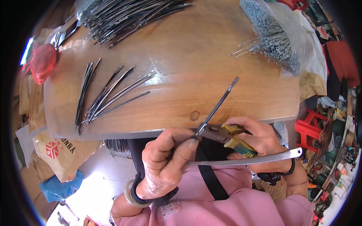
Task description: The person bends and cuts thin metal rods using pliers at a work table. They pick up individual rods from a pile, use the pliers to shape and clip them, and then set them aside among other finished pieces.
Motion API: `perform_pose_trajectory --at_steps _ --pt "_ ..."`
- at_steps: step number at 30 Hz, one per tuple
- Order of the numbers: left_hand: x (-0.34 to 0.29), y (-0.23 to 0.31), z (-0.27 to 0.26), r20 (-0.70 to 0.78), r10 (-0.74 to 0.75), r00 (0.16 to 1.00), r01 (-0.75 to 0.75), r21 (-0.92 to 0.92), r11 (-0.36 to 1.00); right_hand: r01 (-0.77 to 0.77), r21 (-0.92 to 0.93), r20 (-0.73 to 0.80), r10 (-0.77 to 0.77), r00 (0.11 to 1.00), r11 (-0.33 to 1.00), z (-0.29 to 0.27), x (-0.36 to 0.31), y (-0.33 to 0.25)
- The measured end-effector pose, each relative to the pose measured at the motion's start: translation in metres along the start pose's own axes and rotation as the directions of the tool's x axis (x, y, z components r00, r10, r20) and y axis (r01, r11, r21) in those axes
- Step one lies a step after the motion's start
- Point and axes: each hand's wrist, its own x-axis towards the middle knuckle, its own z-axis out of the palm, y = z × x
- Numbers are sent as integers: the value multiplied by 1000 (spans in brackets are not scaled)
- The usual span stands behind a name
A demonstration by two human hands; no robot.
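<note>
My left hand [167,160] is closed, thumb and forefinger pinching a thin black strip [218,105] that slants up and away over the table's near edge. A long flat silver metal strip [245,161] with a hole at its end runs from under the left hand rightward across my right wrist. My right hand [254,137] is wrapped round pliers [237,143] with yellow and green handles. Their dark jaws meet the black strip beside my left fingertips; whether they bite on it I cannot tell. The inner end of the silver strip is hidden by my left hand.
Several dark strips [109,94] lie fanned on the wooden table [181,49], with a larger pile [124,19] at the far left. A plastic bag of thin metal wires [271,37] rests far right. A red stool [311,128] stands right; a printed bag [64,154] hangs left.
</note>
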Motion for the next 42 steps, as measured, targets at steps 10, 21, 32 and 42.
perform_pose_trajectory --at_steps 10,21,32,42 --pt "1 -6 -16 -158 48 986 -39 58 998 178 -204 109 -158 981 963 12 25 -3" --pt "21 24 -114 -286 505 814 -24 853 522 192 -734 -60 -343 937 652 -62 101 41" --pt "119 88 -74 77 475 877 -290 872 395 172 -830 -75 -412 908 530 -68 127 -4" --pt "171 71 -81 258 591 764 -315 949 -8 480 486 -786 124 606 730 -47 51 24"
